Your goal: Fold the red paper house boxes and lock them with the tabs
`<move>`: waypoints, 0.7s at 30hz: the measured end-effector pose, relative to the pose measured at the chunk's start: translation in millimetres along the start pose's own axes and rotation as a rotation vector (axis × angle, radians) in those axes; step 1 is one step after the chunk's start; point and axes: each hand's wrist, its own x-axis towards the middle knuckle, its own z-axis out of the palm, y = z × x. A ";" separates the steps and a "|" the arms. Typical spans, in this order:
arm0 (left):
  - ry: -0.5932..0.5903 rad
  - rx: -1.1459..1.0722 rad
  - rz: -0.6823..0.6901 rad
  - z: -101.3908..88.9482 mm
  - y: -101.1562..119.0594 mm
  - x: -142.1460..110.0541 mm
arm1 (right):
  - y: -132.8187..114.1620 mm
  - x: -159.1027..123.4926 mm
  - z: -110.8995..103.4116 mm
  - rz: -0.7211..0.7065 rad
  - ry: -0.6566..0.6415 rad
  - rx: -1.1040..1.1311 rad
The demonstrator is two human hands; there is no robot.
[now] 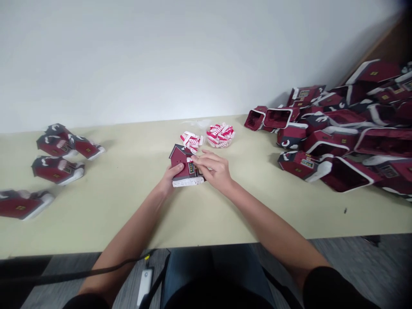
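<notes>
My left hand (168,177) is wrapped round a small dark-red model house (177,157) with a dark roof and a white snowy base, held tilted just above the table. The thumb lies across its red side wall. My right hand (216,170) pinches a small red-and-white striped piece (189,159) against the house front, above the window. Its fingertips partly cover that piece. Just behind the house lies a loose pile of striped pieces (192,140). Beside the pile stands a clear bowl (220,145) filled with more of them.
Several model houses (58,169) stand at the left of the pale table (128,214). A large heap of similar houses (337,141), many with open undersides showing, covers the right end. A white wall rises behind. A black cable (106,270) crosses below the front edge.
</notes>
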 end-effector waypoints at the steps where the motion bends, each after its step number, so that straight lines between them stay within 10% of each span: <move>1: 0.010 0.018 0.004 -0.9 0.9 0.9 | 0.6 0.1 -0.3 0.013 -0.013 0.015; 11: 0.235 0.207 0.241 -27.7 41.8 2.0 | 6.5 3.2 -4.4 0.261 -0.009 0.178; 21: 0.924 0.732 0.326 -164.2 87.7 -89.3 | 22.6 -1.6 -0.9 0.554 -0.088 0.276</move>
